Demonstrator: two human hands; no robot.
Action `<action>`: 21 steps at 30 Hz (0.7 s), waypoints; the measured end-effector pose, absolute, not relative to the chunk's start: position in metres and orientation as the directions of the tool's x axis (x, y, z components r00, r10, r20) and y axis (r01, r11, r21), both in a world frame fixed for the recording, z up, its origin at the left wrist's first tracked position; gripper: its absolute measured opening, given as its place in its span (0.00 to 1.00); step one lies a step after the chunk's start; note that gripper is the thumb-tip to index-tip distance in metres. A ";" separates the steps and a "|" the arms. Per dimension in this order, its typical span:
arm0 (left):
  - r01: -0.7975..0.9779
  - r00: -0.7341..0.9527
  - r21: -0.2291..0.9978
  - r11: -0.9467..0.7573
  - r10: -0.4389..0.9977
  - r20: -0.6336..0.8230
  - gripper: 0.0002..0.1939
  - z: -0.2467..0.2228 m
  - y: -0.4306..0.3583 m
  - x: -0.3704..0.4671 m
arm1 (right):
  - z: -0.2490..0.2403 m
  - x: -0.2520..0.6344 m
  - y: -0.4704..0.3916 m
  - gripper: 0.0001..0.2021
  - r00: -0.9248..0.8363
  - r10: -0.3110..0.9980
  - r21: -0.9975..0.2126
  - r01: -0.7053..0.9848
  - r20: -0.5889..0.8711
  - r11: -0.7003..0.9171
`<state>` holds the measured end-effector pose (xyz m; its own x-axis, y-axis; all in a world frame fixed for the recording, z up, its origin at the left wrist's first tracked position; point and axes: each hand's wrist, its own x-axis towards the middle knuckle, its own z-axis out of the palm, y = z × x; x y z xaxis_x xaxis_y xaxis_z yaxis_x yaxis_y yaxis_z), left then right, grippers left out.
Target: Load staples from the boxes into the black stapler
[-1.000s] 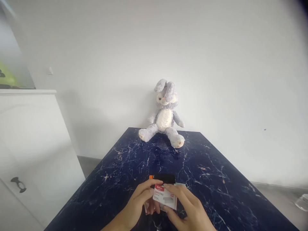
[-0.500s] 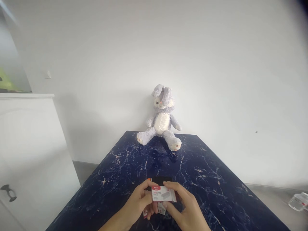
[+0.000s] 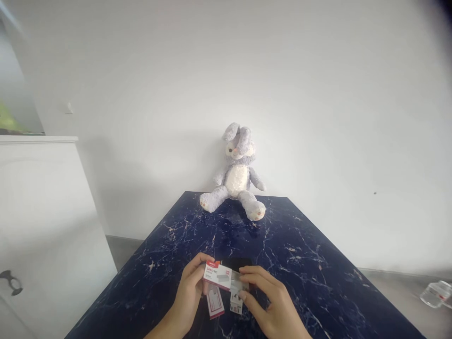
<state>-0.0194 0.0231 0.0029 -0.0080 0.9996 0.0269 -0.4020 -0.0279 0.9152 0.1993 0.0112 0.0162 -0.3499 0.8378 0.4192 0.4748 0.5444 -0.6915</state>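
Observation:
My left hand (image 3: 193,282) is closed on the left end of a small red-and-white staples box (image 3: 216,274), its printed face turned up towards me. From the right end of the box sticks out a pale greyish inner part (image 3: 238,281), perhaps a tray or staples. My right hand (image 3: 263,294) pinches that part between thumb and fingers. Below the box, a second red-and-white box (image 3: 215,302) lies tilted on the table. Beside it is a small white box (image 3: 236,303) with dark print, partly covered from above. Behind the hands lies a black object (image 3: 238,263), mostly hidden.
The dark blue marbled table (image 3: 176,254) runs back to a white wall. A grey plush rabbit (image 3: 237,176) sits at its far end. To the left stands a white cabinet (image 3: 45,202) with a dark handle. A clear plastic bottle (image 3: 435,294) lies at the far right.
The staples box has shifted left with my left hand, and its greyish inner part now shows at the right end in my right hand. The two boxes below have come into fuller view.

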 end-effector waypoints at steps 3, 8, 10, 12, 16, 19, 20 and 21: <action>-0.353 -0.007 0.934 -0.047 0.999 0.047 0.11 0.001 0.023 -0.020 | 0.015 0.200 0.011 0.12 -0.379 0.836 -0.683 0.488 0.396 0.544; -0.259 0.024 0.960 -0.103 0.993 0.113 0.13 -0.002 0.024 -0.021 | 0.016 0.196 0.010 0.10 -0.383 0.860 -0.716 0.489 0.337 0.498; -0.221 0.020 0.969 -0.110 0.993 0.118 0.13 -0.001 0.024 -0.021 | 0.018 0.196 0.011 0.09 -0.341 0.883 -0.746 0.484 0.322 0.458; -0.190 -0.008 0.975 -0.115 0.993 0.116 0.14 -0.001 0.024 -0.021 | 0.022 0.197 0.011 0.10 -0.303 0.902 -0.768 0.480 0.307 0.423; -0.187 -0.087 0.976 -0.109 0.992 0.095 0.15 -0.002 0.024 -0.021 | 0.024 0.201 0.012 0.13 -0.288 0.915 -0.799 0.458 0.281 0.390; -0.207 -0.073 0.974 -0.087 0.995 0.073 0.15 -0.001 0.025 -0.020 | 0.022 0.202 0.013 0.14 -0.282 0.923 -0.844 0.396 0.263 0.362; -0.217 -0.071 0.973 -0.075 0.996 0.061 0.15 0.000 0.025 -0.020 | 0.021 0.202 0.014 0.14 -0.272 0.927 -0.868 0.355 0.257 0.346; -0.230 -0.072 0.971 -0.063 0.996 0.047 0.14 0.000 0.025 -0.019 | 0.021 0.202 0.015 0.15 -0.258 0.933 -0.898 0.298 0.252 0.325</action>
